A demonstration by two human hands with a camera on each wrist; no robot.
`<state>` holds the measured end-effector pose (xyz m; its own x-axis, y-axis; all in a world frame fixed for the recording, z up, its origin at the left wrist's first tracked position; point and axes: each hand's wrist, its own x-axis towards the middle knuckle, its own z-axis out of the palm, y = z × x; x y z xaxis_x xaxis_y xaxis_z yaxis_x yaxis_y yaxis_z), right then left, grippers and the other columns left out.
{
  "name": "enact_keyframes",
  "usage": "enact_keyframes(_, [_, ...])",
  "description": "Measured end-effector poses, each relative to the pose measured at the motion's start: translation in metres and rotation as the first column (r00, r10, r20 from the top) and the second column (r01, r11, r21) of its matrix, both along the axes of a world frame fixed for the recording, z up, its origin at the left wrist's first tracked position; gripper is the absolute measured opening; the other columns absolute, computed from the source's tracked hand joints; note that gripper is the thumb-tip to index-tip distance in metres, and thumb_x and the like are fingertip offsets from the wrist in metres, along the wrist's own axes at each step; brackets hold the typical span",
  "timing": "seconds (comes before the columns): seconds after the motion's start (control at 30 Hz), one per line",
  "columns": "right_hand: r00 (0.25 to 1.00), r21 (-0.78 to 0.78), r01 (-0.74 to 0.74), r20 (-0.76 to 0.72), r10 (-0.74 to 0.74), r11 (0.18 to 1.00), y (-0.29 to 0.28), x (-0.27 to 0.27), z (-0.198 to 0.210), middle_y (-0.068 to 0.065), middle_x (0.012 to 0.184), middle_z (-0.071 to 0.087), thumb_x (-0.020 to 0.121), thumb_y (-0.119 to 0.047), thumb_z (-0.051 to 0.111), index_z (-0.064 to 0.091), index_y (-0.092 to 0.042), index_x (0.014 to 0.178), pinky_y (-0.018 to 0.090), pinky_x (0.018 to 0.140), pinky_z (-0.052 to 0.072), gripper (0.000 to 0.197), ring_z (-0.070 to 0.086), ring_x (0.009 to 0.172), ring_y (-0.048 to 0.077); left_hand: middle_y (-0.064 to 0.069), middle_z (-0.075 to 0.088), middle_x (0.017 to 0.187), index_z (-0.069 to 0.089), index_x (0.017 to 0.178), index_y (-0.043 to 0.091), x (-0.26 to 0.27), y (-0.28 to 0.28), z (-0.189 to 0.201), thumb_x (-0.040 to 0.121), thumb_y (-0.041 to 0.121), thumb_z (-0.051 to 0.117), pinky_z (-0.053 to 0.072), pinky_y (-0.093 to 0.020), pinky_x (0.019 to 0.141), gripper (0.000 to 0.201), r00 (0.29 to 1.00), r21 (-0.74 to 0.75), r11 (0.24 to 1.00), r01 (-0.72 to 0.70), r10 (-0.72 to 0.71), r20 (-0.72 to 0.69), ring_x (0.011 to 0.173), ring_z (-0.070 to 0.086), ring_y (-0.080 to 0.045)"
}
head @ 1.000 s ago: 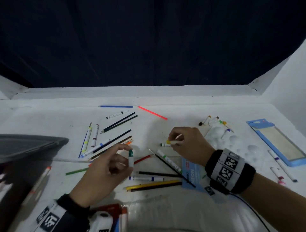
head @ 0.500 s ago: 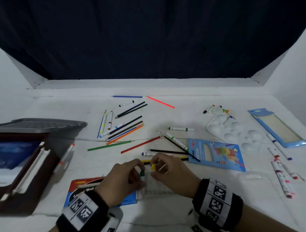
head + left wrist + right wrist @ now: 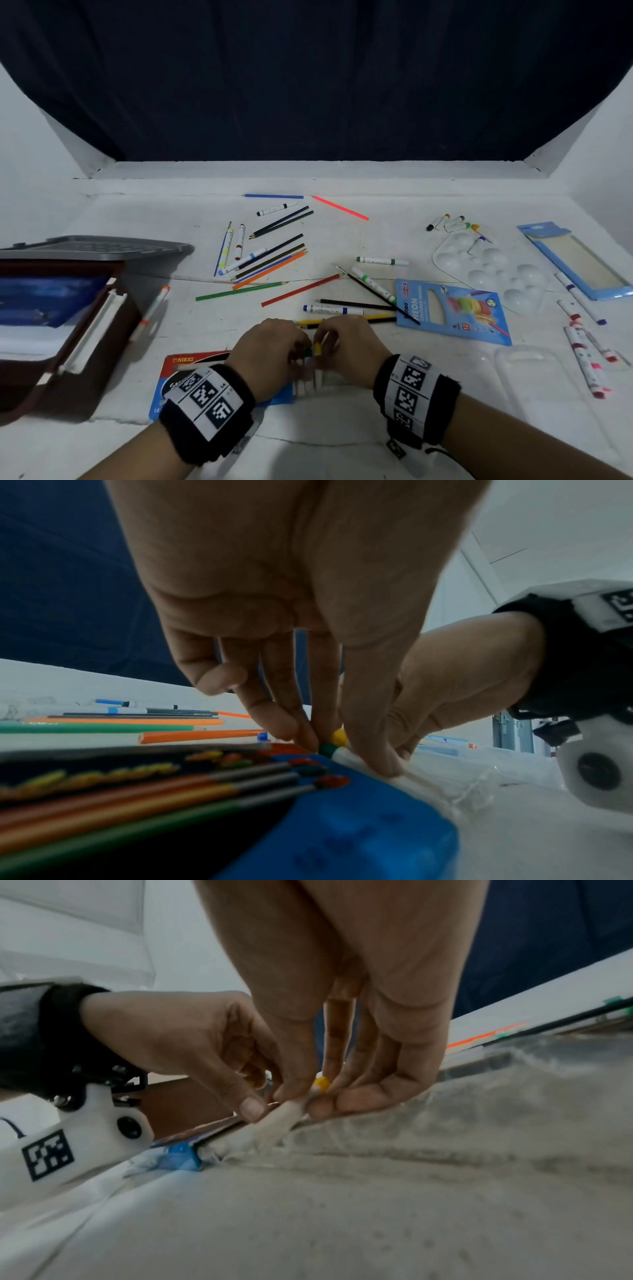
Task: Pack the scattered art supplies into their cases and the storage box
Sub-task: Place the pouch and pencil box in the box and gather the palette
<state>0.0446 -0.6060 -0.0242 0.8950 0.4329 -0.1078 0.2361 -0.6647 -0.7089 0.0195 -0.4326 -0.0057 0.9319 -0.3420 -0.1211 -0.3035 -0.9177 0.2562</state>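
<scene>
Pinching a green-capped tube (image 3: pixel 337 752) between thumb and fingertips of left hand (image 3: pixel 270 353), near front edge of table (image 3: pixel 342 442), about midway along it. Fingers curled and clamped on tube just below cap; white body angled down onto clear tray (image 3: pixel 322 378). Gripping a yellow-capped tube (image 3: pixel 316 1087) with right hand (image 3: pixel 349 351), thumb and fingers closed on white body directly under cap. Both tubes side by side, caps pointing toward far edge, hands touching or almost so. Resting under left wrist: red-and-blue pencil box (image 3: pixel 178 363), touching tray's left side.

Lying toward left edge: storage box (image 3: pixel 51 329), open, grey lid (image 3: pixel 96 245) behind it, orange-tipped marker (image 3: pixel 150 313) just beside it. Scattered across centre of table: coloured pencils (image 3: pixel 270 267) and markers (image 3: pixel 382 261). Lying right of centre: blue NEON pencil case (image 3: pixel 452 308), one black pencil overlapping its left edge. Placed toward right far corner: white palette (image 3: pixel 493 270), small paint tubes (image 3: pixel 452 224) at its far side, blue case (image 3: pixel 575 260) against right edge. Grouped near right edge: more markers (image 3: pixel 582 356), beside a second clear tray (image 3: pixel 534 370).
</scene>
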Motion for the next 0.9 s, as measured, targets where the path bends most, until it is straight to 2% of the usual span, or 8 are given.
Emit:
enact_keyframes(0.1, [1.000,-0.025,0.012,0.018,-0.012,1.000,0.002,-0.003,-0.001,0.003,0.080,0.070,0.067,-0.036,0.086,0.070,-0.013,0.085,0.030,0.073,0.053,0.034,0.063,0.074,0.014,0.006,0.066,0.101,0.070,0.103,0.030,0.001,0.001,0.000,0.077,0.055,0.073,0.038,-0.023,0.079,0.036,1.000,0.005,1.000,0.000,0.000,0.016,0.095,0.057,-0.014])
enact_keyframes(0.17, [1.000,-0.025,0.028,0.007,-0.028,0.999,0.002,-0.003,-0.001,0.000,0.077,0.070,0.064,-0.036,0.087,0.070,-0.014,0.084,0.026,0.072,0.052,0.034,0.063,0.072,0.011,0.004,0.067,0.099,0.070,0.101,0.028,0.003,0.003,0.000,0.076,0.055,0.074,0.034,-0.022,0.077,0.037,0.999,-0.012,1.000,0.019,-0.019,0.028,0.093,0.058,-0.015])
enact_keyframes(0.27, [1.000,-0.035,0.024,-0.011,-0.025,0.999,0.002,-0.003,0.002,-0.001,0.080,0.071,0.068,-0.035,0.086,0.072,-0.015,0.088,0.017,0.069,0.049,0.032,0.062,0.071,0.007,0.004,0.065,0.102,0.070,0.106,0.027,0.003,0.005,0.002,0.080,0.055,0.069,0.040,-0.022,0.081,0.038,0.997,0.004,0.997,0.071,-0.071,0.018,0.095,0.057,-0.014])
enact_keyframes(0.37, [0.999,-0.080,-0.011,-0.049,0.007,0.997,-0.001,-0.001,0.007,0.000,0.088,0.073,0.078,-0.024,0.079,0.074,-0.015,0.100,0.004,0.063,0.043,0.024,0.058,0.067,-0.002,0.007,0.064,0.102,0.070,0.107,0.030,0.003,0.009,0.004,0.081,0.060,0.064,0.047,-0.026,0.083,0.040,0.993,0.044,0.992,0.120,-0.121,0.008,0.093,0.057,-0.012])
enact_keyframes(0.47, [0.992,-0.074,-0.010,-0.123,0.001,0.997,-0.003,0.001,0.011,-0.001,0.085,0.074,0.073,-0.019,0.082,0.073,-0.015,0.101,0.007,0.066,0.045,0.030,0.059,0.065,-0.004,0.009,0.064,0.098,0.072,0.105,0.031,0.004,0.010,0.005,0.080,0.063,0.060,0.049,-0.028,0.081,0.042,0.989,0.043,0.988,0.151,-0.151,-0.012,0.088,0.058,-0.010])
enact_keyframes(0.53, [0.994,-0.102,-0.011,-0.107,0.000,0.995,0.000,0.000,0.013,0.000,0.084,0.073,0.071,-0.019,0.083,0.071,-0.015,0.097,0.005,0.064,0.043,0.029,0.058,0.065,-0.003,0.010,0.065,0.096,0.072,0.104,0.031,0.005,0.010,0.005,0.081,0.062,0.061,0.048,-0.029,0.080,0.040,0.985,0.056,0.984,0.171,-0.170,-0.024,0.086,0.057,-0.009])
enact_keyframes(0.73, [0.998,-0.231,-0.064,-0.035,0.057,0.971,0.009,0.000,0.016,-0.002,0.086,0.070,0.071,-0.021,0.082,0.070,-0.015,0.092,0.006,0.058,0.036,0.024,0.056,0.068,0.002,0.008,0.066,0.103,0.068,0.110,0.031,0.003,0.005,0.005,0.084,0.058,0.063,0.036,-0.033,0.088,0.038,0.986,0.151,0.975,0.161,-0.167,0.028,0.100,0.055,-0.016])
enact_keyframes(0.9, [0.995,-0.292,-0.076,-0.087,0.052,0.953,0.013,0.004,0.024,-0.007,0.086,0.063,0.073,-0.021,0.083,0.075,-0.017,0.094,0.010,0.062,0.036,0.023,0.055,0.075,0.005,0.005,0.061,0.106,0.070,0.110,0.030,0.003,0.004,0.004,0.084,0.058,0.064,0.039,-0.036,0.088,0.039,0.986,0.168,0.973,0.155,-0.164,0.040,0.099,0.053,-0.018])
